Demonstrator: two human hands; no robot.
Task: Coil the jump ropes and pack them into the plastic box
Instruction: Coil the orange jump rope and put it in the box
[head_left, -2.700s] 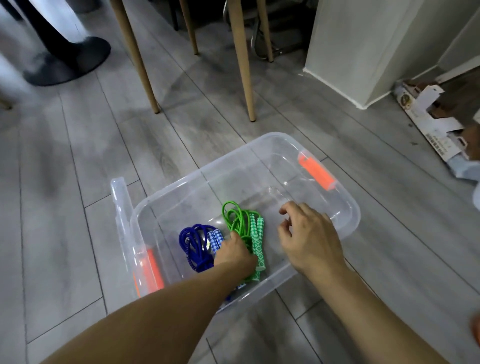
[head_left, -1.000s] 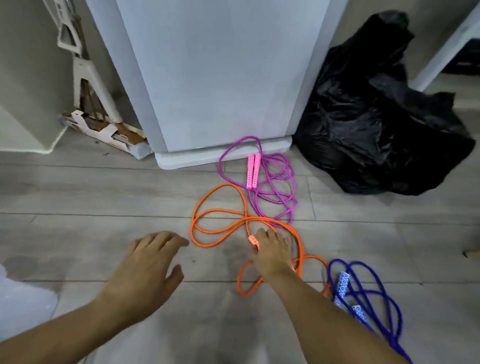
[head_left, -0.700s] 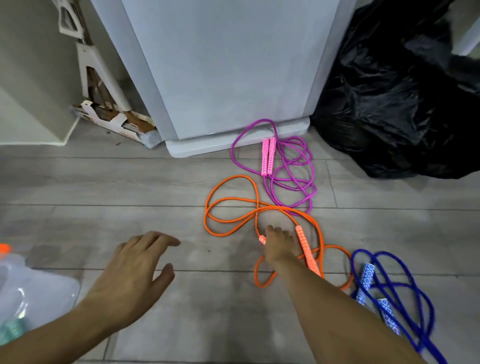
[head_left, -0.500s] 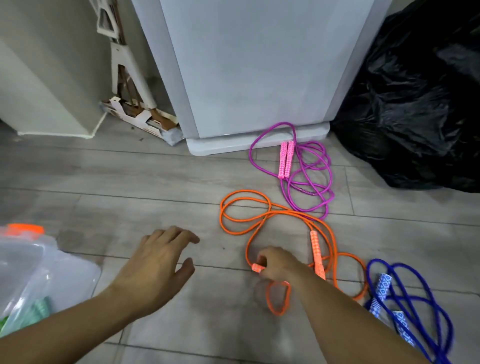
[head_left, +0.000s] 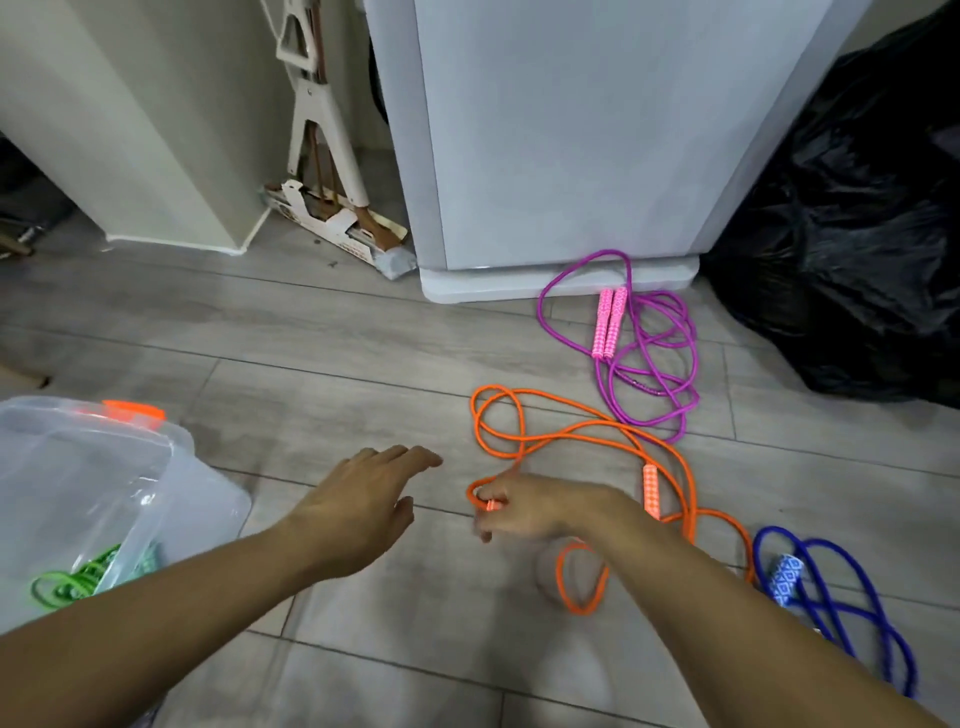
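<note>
Right hand has lifted one orange handle off the floor since half a second ago; view has swung left, so more of the plastic box now shows at near left. Fingers are curled round that handle, rope trailing from it. Left hand hovers just left of it, palm down, fingers straight and relaxed, holding nothing.

Near left: green rope lies coiled inside the clear box, orange latch on its far rim. Near right: blue rope loose on the floor, one blue-white handle visible, partly behind the right forearm.

Middle: orange rope sprawls in loops on the floor, its second handle lying flat just right of the right hand.

Farther right: purple rope in a loose pile, its two pink handles side by side, one loop touching the base of the grey cabinet. Black bag sits far right. Far left: flattened cardboard beside a white frame leaning in the gap.
</note>
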